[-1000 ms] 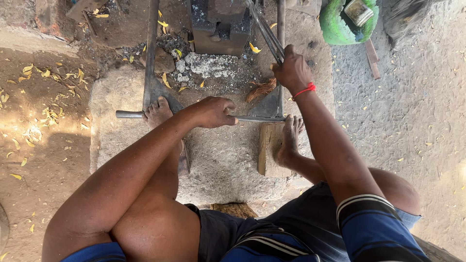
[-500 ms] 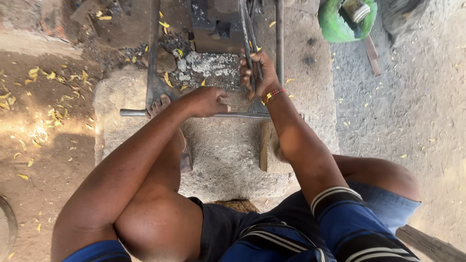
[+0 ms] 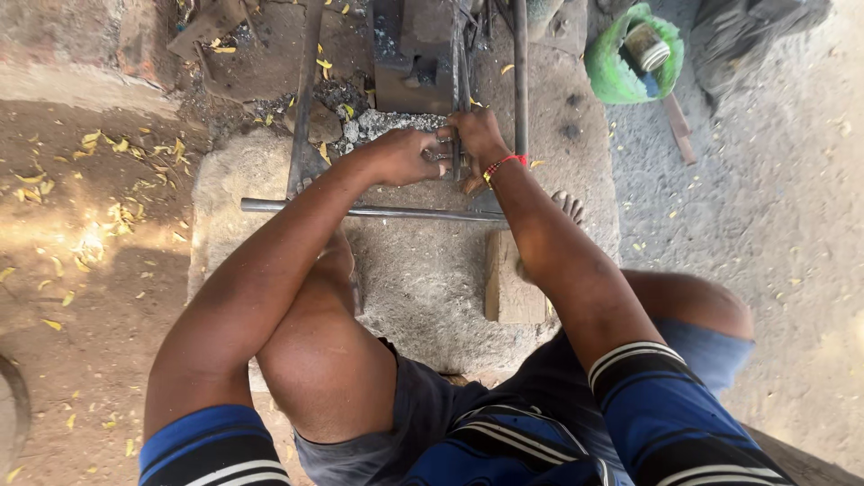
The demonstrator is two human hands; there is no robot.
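My right hand (image 3: pixel 477 135), with a red band on its wrist, is closed around a thin upright metal bar (image 3: pixel 460 67) that leans against a dark metal block (image 3: pixel 414 54). My left hand (image 3: pixel 405 155) is right beside it, fingers curled on the lower end of the same bar. Both hands are over a patch of grey ash (image 3: pixel 387 121). A long steel rod (image 3: pixel 360 211) lies crosswise on the stone slab (image 3: pixel 423 288) just below the hands, with neither hand on it. My bare feet rest on the slab.
A wooden block (image 3: pixel 508 279) lies on the slab by my right leg. Two more long bars (image 3: pixel 520 81) (image 3: pixel 306 99) run away from me. A green tub (image 3: pixel 621 67) with a tool in it stands at the upper right. Yellow leaves litter the dirt on the left.
My left hand let go of the crosswise rod and moved up to join the right. The right hand came down and left along the thin bar toward the ash.
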